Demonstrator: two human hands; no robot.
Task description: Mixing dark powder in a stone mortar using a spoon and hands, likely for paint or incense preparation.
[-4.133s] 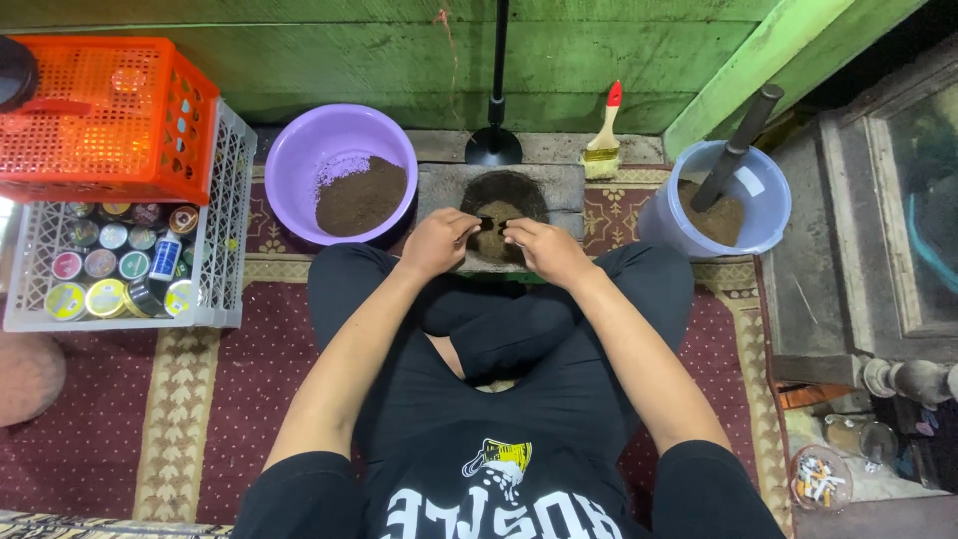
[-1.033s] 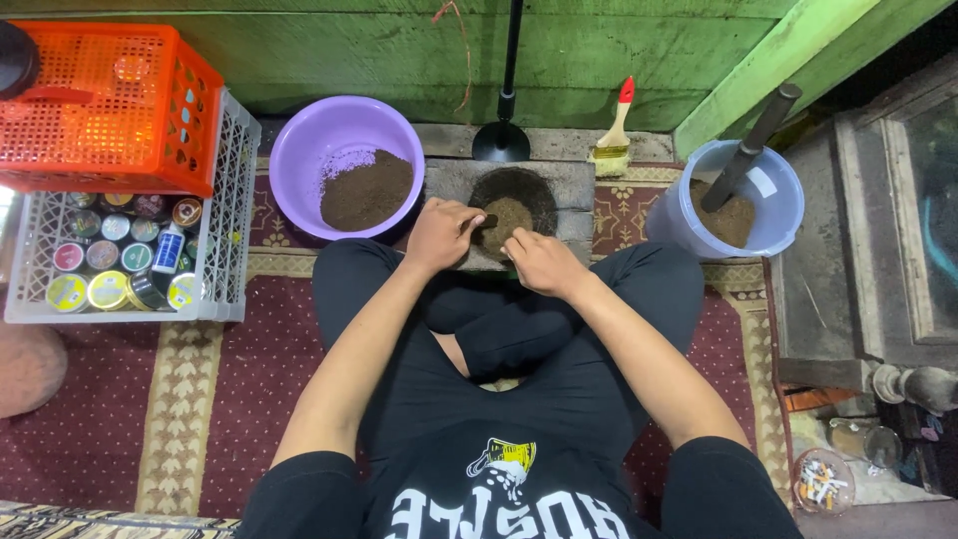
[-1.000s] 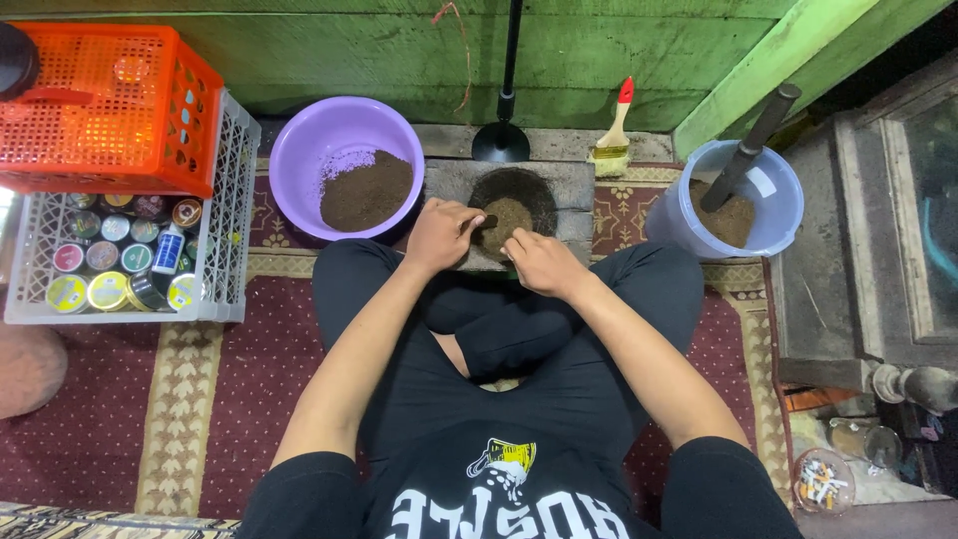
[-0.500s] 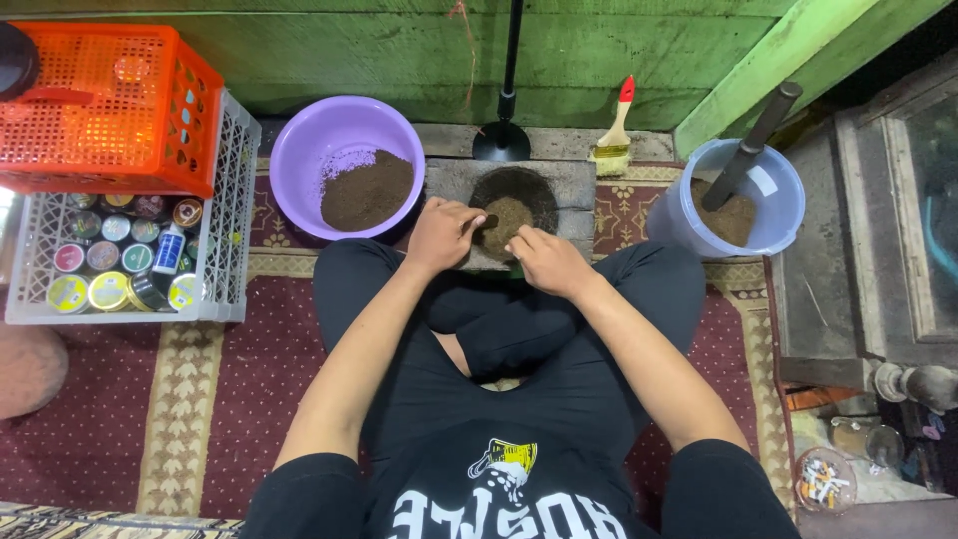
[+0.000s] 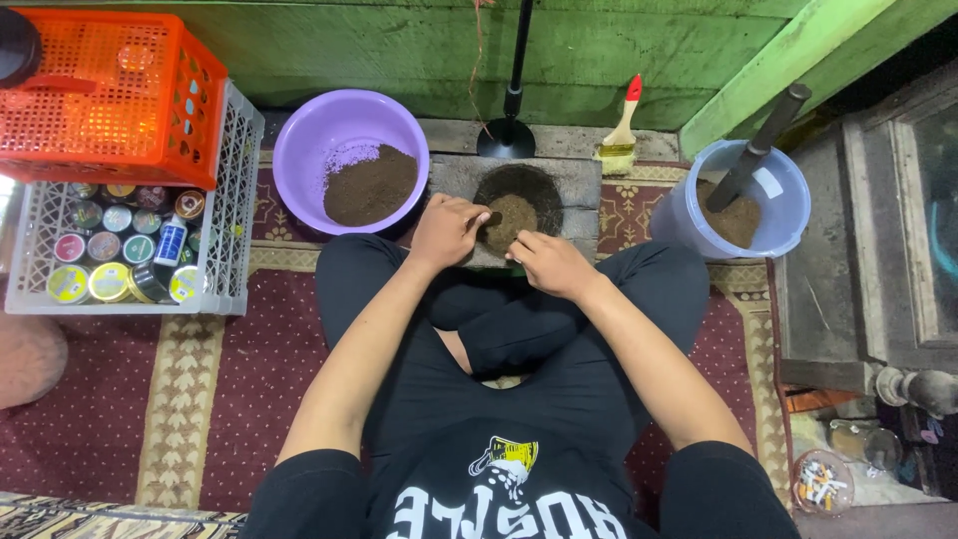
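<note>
I sit cross-legged before a grey stone slab [image 5: 579, 180] with a round hollow holding a heap of brown powder [image 5: 511, 215]. My left hand [image 5: 444, 230] rests at the hollow's left edge, fingertips touching the powder. My right hand [image 5: 549, 264] sits at the slab's near edge, fingers curled just below the heap; whether it pinches anything is hidden. A purple basin [image 5: 304, 150] with more brown powder stands left of the slab. A pale blue bucket [image 5: 788, 215] with powder and a dark pestle [image 5: 758, 145] stands to the right.
An orange crate [image 5: 110, 100] sits on a white basket [image 5: 235, 240] of several small round tins at left. A paintbrush [image 5: 621, 135] and a black stand base [image 5: 506, 135] lie behind the slab against the green wall. A metal frame lies at right. Patterned red carpet [image 5: 110, 399] underneath.
My right hand has drawn back a little from the heap toward the slab's near edge. My left hand stays at the hollow's left side.
</note>
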